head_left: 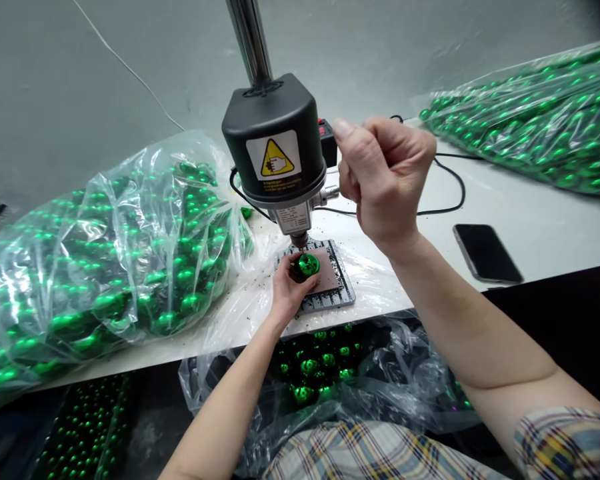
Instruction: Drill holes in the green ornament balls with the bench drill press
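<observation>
A black bench drill (pixel 275 143) with a yellow warning label stands in the middle. Below its bit, my left hand (pixel 290 287) grips a shiny green ball (pixel 309 265) between thumb and fingers, over the drill's slotted metal base (pixel 347 287). The bit meets the top of the ball. My right hand (pixel 387 177) is raised at the drill's right side, its fingers curled closed beside the feed shaft. What those fingers hold is hidden.
A big clear bag of green balls (pixel 105 260) fills the left. Another bag (pixel 535 123) lies at the back right. A phone (pixel 486 253) rests on the white table (pixel 410 257). Below the edge, an open plastic bag (pixel 405 360) holds more balls.
</observation>
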Motion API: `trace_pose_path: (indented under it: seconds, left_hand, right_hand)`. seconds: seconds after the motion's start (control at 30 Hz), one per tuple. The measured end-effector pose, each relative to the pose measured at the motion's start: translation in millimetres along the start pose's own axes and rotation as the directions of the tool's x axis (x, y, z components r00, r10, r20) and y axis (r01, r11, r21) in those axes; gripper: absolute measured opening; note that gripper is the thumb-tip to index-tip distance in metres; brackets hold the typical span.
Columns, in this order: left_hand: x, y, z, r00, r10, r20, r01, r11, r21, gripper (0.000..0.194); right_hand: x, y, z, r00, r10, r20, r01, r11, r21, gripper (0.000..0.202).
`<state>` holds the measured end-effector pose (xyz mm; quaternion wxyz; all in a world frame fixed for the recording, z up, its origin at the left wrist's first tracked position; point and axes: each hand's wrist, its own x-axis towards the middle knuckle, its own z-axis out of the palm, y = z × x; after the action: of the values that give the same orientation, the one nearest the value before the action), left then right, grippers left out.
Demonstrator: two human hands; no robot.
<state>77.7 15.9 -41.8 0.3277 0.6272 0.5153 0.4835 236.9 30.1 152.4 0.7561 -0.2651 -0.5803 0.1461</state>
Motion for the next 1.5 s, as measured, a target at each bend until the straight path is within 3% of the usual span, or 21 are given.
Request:
trace_pose_path:
  seconds: [0.2,0.33,0.47,0.6,0.77,0.83,0.9,0.97,1.07,1.13,1.17,1.2,1.27,1.3,1.33,1.37,1.4,1.47,1.5]
  left_hand:
    - [-1.5,3.6,-0.7,0.999,-0.051,0.012,0.051,0.999,0.005,0.058]
    - [-2.2,4.5,-1.5,1.000,-0.015,0.018,0.015,0.999,0.028,0.055]
    - [-1.1,8.1,-2.7,0.997,0.076,-0.005,-0.075,0.993,0.089,0.050]
    - [-0.9,12.3,-4.5,0.996,0.089,0.001,-0.089,0.991,0.099,0.051]
    - [-1.1,12.1,-5.1,0.996,0.086,0.009,-0.087,0.994,0.063,0.049]
    - [0.9,10.2,-3.2,0.997,0.078,0.005,-0.078,0.996,0.053,0.049]
    - [3.0,9.5,-0.5,0.998,0.061,-0.004,-0.061,0.997,0.037,0.049]
    - [1.2,12.9,0.6,0.999,0.016,-0.030,-0.016,1.000,0.008,0.049]
    - [-19.2,30.0,-7.8,0.996,-0.049,-0.075,0.051,0.998,0.033,0.045]
    - [-46.4,46.8,-21.5,0.999,-0.034,0.042,0.027,0.987,0.159,0.043]
    - [-62.0,54.9,-30.1,0.983,-0.028,0.183,-0.018,0.969,0.246,0.043]
    - [-77.1,61.9,-39.0,0.933,-0.048,0.358,-0.078,0.941,0.329,0.043]
    - [-99.0,70.7,-56.3,0.795,-0.120,0.594,-0.186,0.884,0.428,0.049]
    - [-102.7,71.7,-64.0,0.742,-0.145,0.655,-0.214,0.874,0.436,0.051]
    - [-100.1,70.4,-71.0,0.727,-0.150,0.670,-0.210,0.880,0.425,0.051]
    - [-90.8,66.8,-77.3,0.750,-0.136,0.647,-0.184,0.898,0.401,0.046]
    - [-75.0,61.2,-82.8,0.800,-0.111,0.590,-0.145,0.918,0.369,0.037]
    - [-28.0,45.2,-91.6,0.923,-0.058,0.381,-0.075,0.943,0.324,0.017]
    - [0.0,35.9,-94.8,0.954,-0.037,0.296,-0.067,0.941,0.331,0.015]
  right_hand:
    - [-26.3,2.4,-8.1,0.999,-0.026,-0.027,0.027,0.999,0.024,0.056]
    - [-38.3,11.6,-10.8,0.994,-0.101,-0.032,0.103,0.994,0.040,0.054]
    - [-47.4,23.1,-13.8,0.951,-0.308,-0.005,0.306,0.943,0.130,0.048]
    - [-54.6,35.2,-17.0,0.927,-0.376,-0.002,0.373,0.918,0.133,0.046]
    - [-61.7,41.9,-19.3,0.857,-0.514,0.042,0.496,0.843,0.207,0.044]
    - [-56.5,36.1,-17.2,0.898,-0.437,0.042,0.424,0.888,0.180,0.047]
    - [-41.4,25.4,-11.5,0.963,-0.269,-0.026,0.270,0.955,0.123,0.053]
    - [-17.9,13.5,-3.1,0.988,-0.101,-0.115,0.113,0.988,0.108,0.056]
    - [17.6,3.1,7.7,0.998,0.064,-0.016,-0.061,0.988,0.145,0.054]
    - [31.3,3.0,10.4,0.990,0.136,0.032,-0.140,0.975,0.174,0.053]
    - [34.4,4.4,10.4,0.987,0.157,0.046,-0.163,0.969,0.184,0.052]
    - [35.5,6.3,10.0,0.984,0.168,0.055,-0.175,0.966,0.190,0.052]
    - [34.2,10.1,8.6,0.984,0.169,0.058,-0.177,0.964,0.197,0.054]
    - [32.8,11.3,8.2,0.984,0.167,0.057,-0.176,0.964,0.198,0.054]
    - [31.6,12.0,8.0,0.985,0.165,0.050,-0.171,0.965,0.201,0.055]
    - [30.6,12.0,8.1,0.986,0.161,0.042,-0.167,0.965,0.204,0.055]
    - [30.0,11.3,8.5,0.987,0.157,0.032,-0.160,0.964,0.212,0.054]
    - [29.5,9.0,9.4,0.989,0.146,0.021,-0.146,0.960,0.240,0.050]
    - [29.4,7.7,9.8,0.990,0.137,0.013,-0.136,0.956,0.259,0.048]
